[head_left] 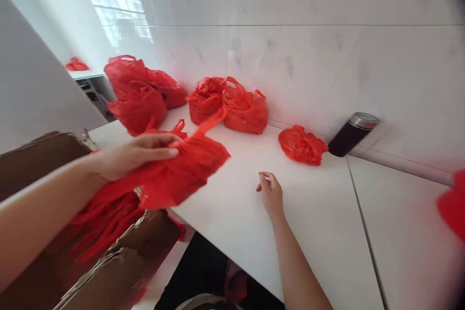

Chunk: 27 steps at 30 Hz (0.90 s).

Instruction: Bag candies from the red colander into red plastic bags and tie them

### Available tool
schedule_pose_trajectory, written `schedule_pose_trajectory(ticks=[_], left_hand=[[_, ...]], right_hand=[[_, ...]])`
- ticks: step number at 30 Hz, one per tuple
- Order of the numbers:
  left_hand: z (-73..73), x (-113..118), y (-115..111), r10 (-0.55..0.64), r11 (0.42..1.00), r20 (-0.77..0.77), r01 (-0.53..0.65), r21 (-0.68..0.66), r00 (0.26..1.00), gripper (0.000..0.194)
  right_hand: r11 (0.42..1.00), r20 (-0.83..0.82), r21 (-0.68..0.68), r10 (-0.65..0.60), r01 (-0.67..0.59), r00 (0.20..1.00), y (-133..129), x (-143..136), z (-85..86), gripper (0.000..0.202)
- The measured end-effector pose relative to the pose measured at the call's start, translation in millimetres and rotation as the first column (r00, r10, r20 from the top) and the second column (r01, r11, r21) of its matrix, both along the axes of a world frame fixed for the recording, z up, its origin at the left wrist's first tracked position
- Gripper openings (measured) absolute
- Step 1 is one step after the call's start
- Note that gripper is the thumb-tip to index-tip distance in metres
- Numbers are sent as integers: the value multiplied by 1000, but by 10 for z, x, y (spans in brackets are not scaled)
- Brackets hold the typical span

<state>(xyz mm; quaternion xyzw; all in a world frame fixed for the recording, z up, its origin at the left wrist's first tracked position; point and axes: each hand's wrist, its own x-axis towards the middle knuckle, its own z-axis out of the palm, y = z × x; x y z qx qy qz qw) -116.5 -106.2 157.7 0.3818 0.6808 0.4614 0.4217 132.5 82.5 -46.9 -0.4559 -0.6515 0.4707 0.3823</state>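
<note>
A flattened red plastic bag [181,169] hangs from my left hand [145,152], whose thumb and fingers pinch it above the cardboard box. Inside the open box [109,271] lie more crumpled red bags [105,227]. My right hand [271,191] is over the white table [236,223], fingers curled inward; I cannot make out anything in it. Beyond it, a small crumpled red bag [302,145] rests on the table beside a dark bottle with a silver lid [350,136].
Filled red bags [136,99] stand at the back left, and two more [245,106] sit near the wall [308,58]. A red object [452,206] shows at the right edge. A seam [363,218] crosses the table on the right.
</note>
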Motion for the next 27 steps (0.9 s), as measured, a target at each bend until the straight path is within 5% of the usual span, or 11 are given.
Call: schedule_pose_trajectory(ticks=[3, 6, 11, 15, 21, 24, 27], left_hand=[[227, -528, -577, 265, 964, -25, -265, -7, 964, 57], [256, -1013, -1158, 426, 894, -85, -433, -111, 901, 74], [-34, -1522, -1751, 347, 858, -79, -350, -376, 935, 63], [-545, -1687, -1894, 187, 877, 35, -150, -456, 982, 37], [-1702, -1704, -1793, 70, 848, 252, 75, -525, 965, 30], [-2248, -1604, -1615, 52, 814, 234, 94, -573, 971, 27], [-2593, -1457, -1427, 102, 856, 112, -29, -516, 988, 24]], right_hand=[[998, 92, 47, 27, -31, 995, 5, -17, -51, 45], [997, 179, 62, 27, -39, 983, 9, -25, -100, 47], [993, 294, 118, -40, 5, 955, 7, -22, -175, 46], [987, 414, 160, -82, 16, 906, -34, -56, -156, 43], [979, 512, 201, -135, 34, 848, -94, -131, -82, 41], [979, 520, 196, -143, 45, 842, -88, -139, -85, 40], [978, 511, 203, -149, 49, 847, -84, -133, -95, 41]])
